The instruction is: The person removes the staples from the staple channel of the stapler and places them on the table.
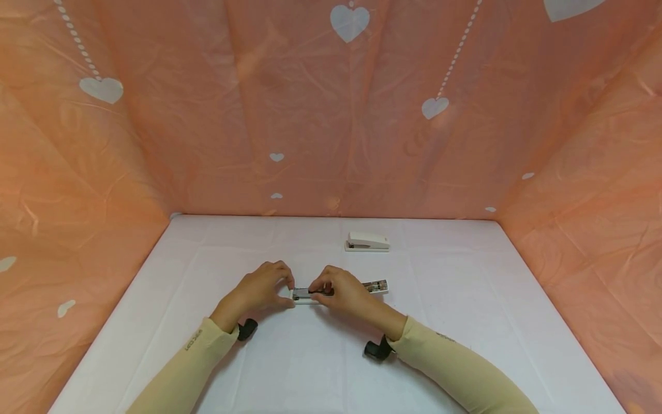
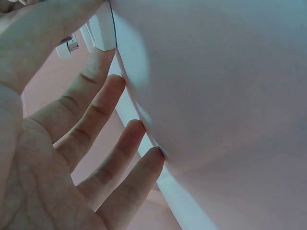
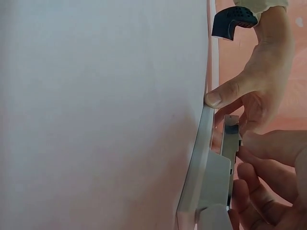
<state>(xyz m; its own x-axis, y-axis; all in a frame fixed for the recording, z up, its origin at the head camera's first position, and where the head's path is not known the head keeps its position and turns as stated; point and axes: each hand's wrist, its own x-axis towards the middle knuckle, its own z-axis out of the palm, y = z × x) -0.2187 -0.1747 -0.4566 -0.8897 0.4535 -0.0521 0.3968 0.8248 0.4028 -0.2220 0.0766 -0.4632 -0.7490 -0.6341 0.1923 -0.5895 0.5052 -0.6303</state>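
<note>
A white stapler lies opened flat on the table, its metal magazine showing and its lid swung back to the right. My left hand holds the stapler's left end between thumb and index finger. In the left wrist view that white end sits at the index fingertip, the other fingertips touching the tabletop. My right hand reaches over the middle of the stapler. Its thumb and fingertips pinch a small dark piece at the magazine; the fingers hide much of it.
A second white stapler, closed, stands farther back, right of centre. The white-covered table is bordered by an orange curtain with pale hearts at the back and both sides. Black wrist cameras hang under both sleeves.
</note>
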